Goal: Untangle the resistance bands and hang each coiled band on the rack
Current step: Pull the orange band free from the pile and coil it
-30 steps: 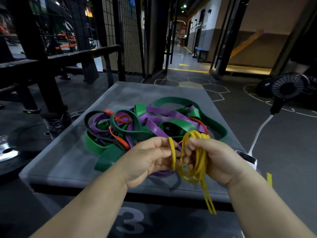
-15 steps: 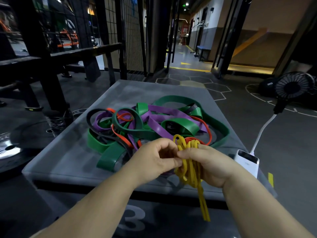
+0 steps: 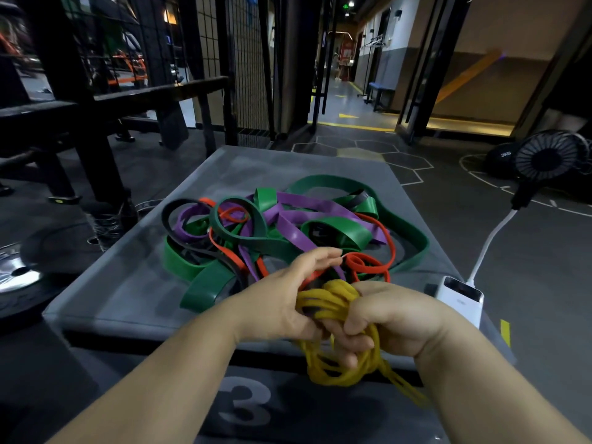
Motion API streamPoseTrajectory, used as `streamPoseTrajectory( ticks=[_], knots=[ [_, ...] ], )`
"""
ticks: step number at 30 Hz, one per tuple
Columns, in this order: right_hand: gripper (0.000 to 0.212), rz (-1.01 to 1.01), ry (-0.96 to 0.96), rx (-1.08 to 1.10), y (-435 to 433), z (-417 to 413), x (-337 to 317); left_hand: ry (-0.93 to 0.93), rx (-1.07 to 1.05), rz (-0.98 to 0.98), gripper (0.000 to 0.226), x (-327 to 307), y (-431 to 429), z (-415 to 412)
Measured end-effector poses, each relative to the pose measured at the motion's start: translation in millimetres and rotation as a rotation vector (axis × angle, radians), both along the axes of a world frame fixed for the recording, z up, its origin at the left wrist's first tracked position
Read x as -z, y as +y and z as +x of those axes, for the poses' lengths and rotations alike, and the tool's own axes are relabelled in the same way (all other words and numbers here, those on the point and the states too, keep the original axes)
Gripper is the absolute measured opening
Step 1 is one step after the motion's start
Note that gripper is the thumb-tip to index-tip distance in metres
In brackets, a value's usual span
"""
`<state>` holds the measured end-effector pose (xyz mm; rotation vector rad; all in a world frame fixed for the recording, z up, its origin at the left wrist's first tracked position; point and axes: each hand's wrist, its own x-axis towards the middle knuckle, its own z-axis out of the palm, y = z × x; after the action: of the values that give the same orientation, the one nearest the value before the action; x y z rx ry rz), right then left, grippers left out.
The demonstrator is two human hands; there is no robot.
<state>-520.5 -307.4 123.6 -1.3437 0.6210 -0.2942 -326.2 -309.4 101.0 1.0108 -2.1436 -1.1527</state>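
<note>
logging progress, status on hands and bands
Right hand grips yellow band coil. Left hand touches its loops, fingers fairly straight. Other bands tangled in pile on box.

The yellow band (image 3: 333, 302) looks like thin, matt rubber, while the wide green bands (image 3: 352, 235), the purple bands (image 3: 298, 232) and the orange-red bands (image 3: 355, 259) are smooth rubber with a soft sheen on their flat faces. They lie on a grey box top (image 3: 128, 283) with a matt, faintly scuffed, vinyl-like skin. The white power bank (image 3: 455, 302) is glossy plastic with a dark shiny face, and the weight plate (image 3: 16, 278) has a bright metal hub.
</note>
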Motion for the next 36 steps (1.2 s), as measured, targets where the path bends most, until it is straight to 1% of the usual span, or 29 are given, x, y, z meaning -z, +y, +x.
streamPoseTrajectory(
  ticks=[2, 4, 5, 7, 9, 12, 14, 15, 16, 17, 18, 20, 21, 22, 24, 26, 28, 31, 33, 35, 36],
  knots=[
    [0.018, 0.037, -0.023, -0.005, 0.7, 0.9, 1.3, 0.015, 0.014, 0.026, 0.073, 0.1, 0.8, -2.7],
    [0.017, 0.046, -0.03, 0.003, -0.7, -0.9, 2.4, 0.002, -0.029, 0.039, 0.045, -0.9, 0.7, -4.4],
    [0.016, 0.041, -0.024, 0.014, -1.8, -2.7, 2.3, 0.014, -0.061, 0.054, 0.034, -1.0, 0.5, -5.4],
    [0.013, -0.003, 0.018, 0.071, -5.1, -7.4, 1.4, 0.055, -0.135, 0.058, 0.019, -0.6, -0.6, -5.9],
    [0.011, -0.079, 0.065, 0.179, -8.6, -11.5, 1.3, 0.145, -0.209, 0.066, 0.008, -0.8, -1.6, -6.0],
    [0.029, -0.199, 0.079, 0.363, -16.9, -17.8, 5.4, 0.369, -0.27, 0.151, 0.014, -3.6, 1.1, -8.6],
    [0.036, -0.322, 0.142, 0.384, -19.4, -17.7, 8.6, 0.473, -0.284, 0.214, 0.015, -4.2, 3.8, -11.3],
    [0.032, -0.357, 0.171, 0.378, -19.5, -16.4, 10.0, 0.52, -0.294, 0.249, 0.015, -4.6, 4.6, -12.5],
    [0.023, -0.365, 0.18, 0.382, -19.2, -14.8, 11.0, 0.561, -0.31, 0.276, 0.015, -4.5, 4.5, -12.7],
    [0.013, -0.346, 0.159, 0.405, -18.3, -12.9, 11.4, 0.596, -0.324, 0.294, 0.015, -4.0, 3.7, -12.0],
    [0.006, -0.292, 0.096, 0.449, -18.1, -11.8, 12.1, 0.613, -0.337, 0.295, 0.015, -2.8, 2.2, -10.7],
    [0.003, -0.092, -0.134, 0.54, -18.6, -12.9, 11.5, 0.552, -0.341, 0.251, 0.014, 0.9, -2.2, -6.8],
    [0.008, -0.001, -0.254, 0.553, -19.0, -14.9, 10.4, 0.466, -0.334, 0.217, 0.014, 4.1, -5.0, -5.2],
    [0.018, 0.051, -0.341, 0.552, -19.7, -17.4, 9.4, 0.348, -0.328, 0.174, 0.016, 8.4, -8.2, -3.4],
    [0.037, 0.073, -0.416, 0.54, -19.4, -21.3, 6.4, 0.128, -0.31, 0.096, 0.017, 14.5, -12.4, -1.8],
    [0.042, 0.069, -0.417, 0.56, -19.0, -23.4, 3.7, 0.057, -0.289, 0.093, 0.009, 16.2, -13.4, -2.5],
    [0.038, 0.043, -0.386, 0.61, -19.3, -23.9, 0.6, 0.064, -0.281, 0.104, 0.013, 15.6, -14.3, -2.9],
    [0.022, -0.042, -0.329, 0.711, -20.7, -23.8, -2.7, 0.208, -0.333, 0.155, 0.015, 10.5, -14.0, -4.9],
    [0.016, -0.104, -0.294, 0.742, -21.0, -23.5, -3.1, 0.258, -0.343, 0.209, 0.013, 8.8, -12.8, -6.3],
    [0.016, -0.165, -0.233, 0.72, -20.2, -23.4, -3.5, 0.215, -0.302, 0.257, 0.006, 11.0, -12.1, -3.8],
    [0.018, -0.201, -0.19, 0.689, -19.8, -23.8, -3.5, 0.176, -0.273, 0.28, 0.014, 12.7, -12.3, -1.4]
  ],
)
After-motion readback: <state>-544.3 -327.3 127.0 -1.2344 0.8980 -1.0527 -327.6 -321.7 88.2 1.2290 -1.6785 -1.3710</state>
